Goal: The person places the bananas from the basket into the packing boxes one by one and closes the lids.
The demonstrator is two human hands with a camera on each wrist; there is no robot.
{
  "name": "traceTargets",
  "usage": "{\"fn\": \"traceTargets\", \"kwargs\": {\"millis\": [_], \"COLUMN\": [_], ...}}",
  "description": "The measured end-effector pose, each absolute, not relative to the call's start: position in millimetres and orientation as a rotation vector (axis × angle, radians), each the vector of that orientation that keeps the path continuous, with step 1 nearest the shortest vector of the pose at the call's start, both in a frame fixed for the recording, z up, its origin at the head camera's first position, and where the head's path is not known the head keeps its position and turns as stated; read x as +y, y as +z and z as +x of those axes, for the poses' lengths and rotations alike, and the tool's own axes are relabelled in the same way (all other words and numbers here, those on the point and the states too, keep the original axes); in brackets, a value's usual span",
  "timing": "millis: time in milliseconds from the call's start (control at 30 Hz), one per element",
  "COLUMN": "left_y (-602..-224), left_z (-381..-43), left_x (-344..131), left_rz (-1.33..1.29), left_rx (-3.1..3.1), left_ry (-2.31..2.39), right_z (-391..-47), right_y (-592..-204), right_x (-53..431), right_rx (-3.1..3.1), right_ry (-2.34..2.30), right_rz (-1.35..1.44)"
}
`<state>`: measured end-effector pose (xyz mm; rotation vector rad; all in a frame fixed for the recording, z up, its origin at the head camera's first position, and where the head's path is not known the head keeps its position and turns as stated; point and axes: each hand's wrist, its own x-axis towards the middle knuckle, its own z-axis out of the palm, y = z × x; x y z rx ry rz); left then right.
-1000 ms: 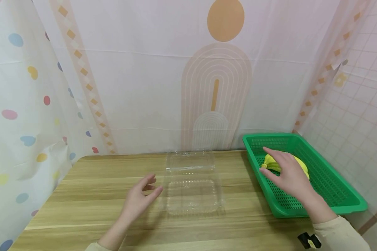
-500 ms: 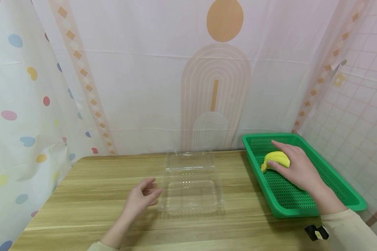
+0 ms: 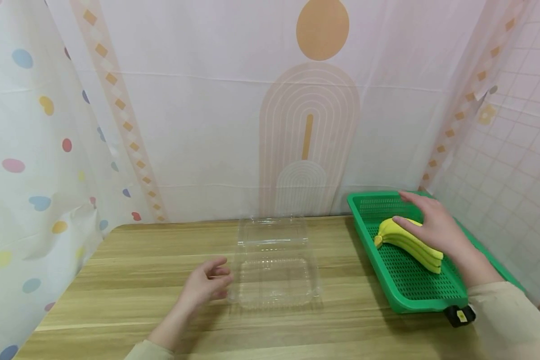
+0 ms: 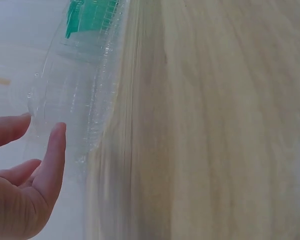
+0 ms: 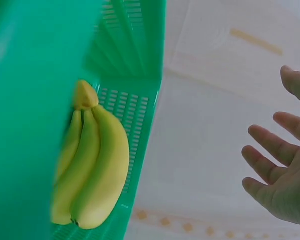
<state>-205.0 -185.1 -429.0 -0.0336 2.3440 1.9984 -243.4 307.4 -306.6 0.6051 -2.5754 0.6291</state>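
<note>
A bunch of yellow bananas (image 3: 409,246) lies in the green plastic basket (image 3: 384,280) at the right of the table. Over the bunch and the basket's right side hovers my right hand (image 3: 438,227), its fingers spread and holding nothing. In the right wrist view those spread fingers (image 5: 270,145) are well apart from the bananas (image 5: 97,165). A clear plastic clamshell box (image 3: 274,285) stands with its lid raised back in the middle. My left hand (image 3: 205,284) is beside the box's left edge, fingers loosely bent with nothing between them.
The wooden table (image 3: 130,285) ends at a printed curtain (image 3: 207,125) along its back. A dotted curtain (image 3: 27,190) hangs at the left, and a grid-patterned one (image 3: 517,160) at the right, close to the basket. A black wrist strap piece (image 3: 460,316) overlaps the basket's front rim.
My right hand has moved right and slightly away from me, uncovering more of the bananas. My left hand has shifted slightly toward the front.
</note>
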Motion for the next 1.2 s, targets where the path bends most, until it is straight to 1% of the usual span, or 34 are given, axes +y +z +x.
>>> {"fn": "traceTargets", "kwargs": {"millis": [400, 1200], "left_y": [-428, -431], "left_z": [-209, -212], "left_x": [-189, -194], "left_rz": [0.049, 0.118], "left_rx": [2.277, 2.160], "left_ry": [1.920, 1.956], "right_z": [-259, -294], "right_y": [-300, -310], "right_x": [318, 344], "right_rx": [-2.693, -2.917], "right_ry": [0.566, 0.398], "right_rz": [0.585, 0.578]}}
